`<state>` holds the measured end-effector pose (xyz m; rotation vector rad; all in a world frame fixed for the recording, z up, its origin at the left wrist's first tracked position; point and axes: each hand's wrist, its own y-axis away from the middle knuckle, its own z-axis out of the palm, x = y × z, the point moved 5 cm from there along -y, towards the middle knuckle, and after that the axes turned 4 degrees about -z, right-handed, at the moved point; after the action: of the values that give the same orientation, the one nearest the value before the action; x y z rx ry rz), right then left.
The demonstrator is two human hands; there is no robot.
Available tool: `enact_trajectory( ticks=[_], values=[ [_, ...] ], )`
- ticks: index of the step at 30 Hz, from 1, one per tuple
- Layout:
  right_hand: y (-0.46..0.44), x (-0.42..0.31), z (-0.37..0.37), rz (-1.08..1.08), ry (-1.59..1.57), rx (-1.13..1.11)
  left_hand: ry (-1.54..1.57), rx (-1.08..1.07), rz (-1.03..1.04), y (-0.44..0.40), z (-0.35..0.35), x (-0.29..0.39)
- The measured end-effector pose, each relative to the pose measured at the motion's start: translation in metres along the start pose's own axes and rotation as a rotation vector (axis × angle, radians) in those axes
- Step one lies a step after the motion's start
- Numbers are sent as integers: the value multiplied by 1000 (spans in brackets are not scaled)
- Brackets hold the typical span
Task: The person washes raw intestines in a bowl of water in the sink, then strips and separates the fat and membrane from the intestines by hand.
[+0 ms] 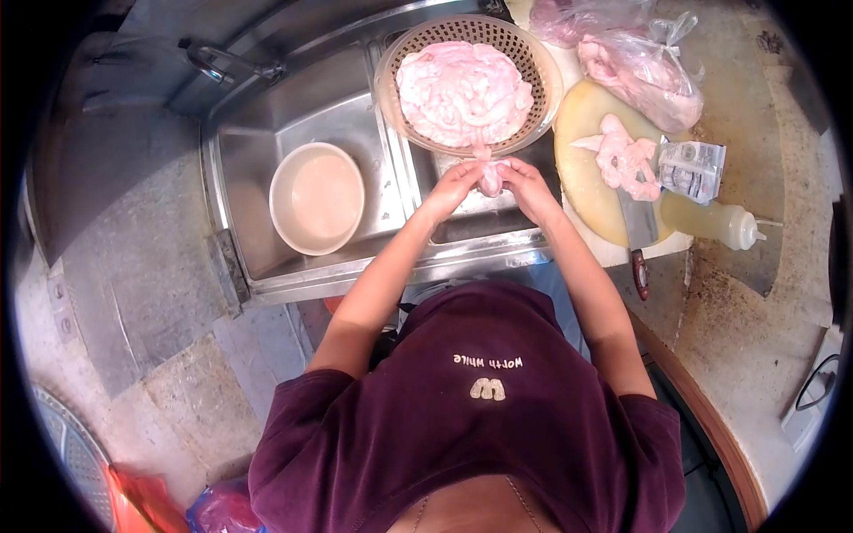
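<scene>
Head view: both hands, left [455,186] and right [530,189], are mostly closed, fingertips pinching a pale pink meat piece [490,182] between them. It is held above the right basin of the sink [471,258], probably so drips fall there. Just beyond sits the colander [544,84] of similar meat [462,89], its holes likely meant for draining; a strip seems to link pile and piece. A bowl [318,200] stands in the left basin. On the right, the cutting board [579,200] carries more meat [625,160] and a knife [639,222], its handle past the board's near edge. Room opens nearward within the right basin; the colander bounds the far side.
</scene>
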<state>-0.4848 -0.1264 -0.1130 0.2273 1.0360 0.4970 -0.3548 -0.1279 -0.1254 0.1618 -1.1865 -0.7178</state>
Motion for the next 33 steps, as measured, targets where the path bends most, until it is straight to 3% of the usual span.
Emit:
enact_trajectory(
  ticks=[4, 7, 16, 24, 28, 33],
  values=[
    [-11, 11, -2, 33, -156, -21, 19, -79, -60, 7, 5, -4],
    [-14, 13, 1, 16, -194, -16, -220, -6, 21, 8, -3, -5],
    [-7, 10, 11, 33, -118, -17, -97, 238, 162, 7, -5, 8],
    [12, 4, 1, 16, 88, -83, -100, 64, 118, 13, 7, 18],
    [13, -2, 2, 6, -61, -54, -49, -137, 25, 12, 15, 15],
    [-2, 4, 6, -2, -304, -64, -70, -106, -46, 17, 18, 8]
  ],
)
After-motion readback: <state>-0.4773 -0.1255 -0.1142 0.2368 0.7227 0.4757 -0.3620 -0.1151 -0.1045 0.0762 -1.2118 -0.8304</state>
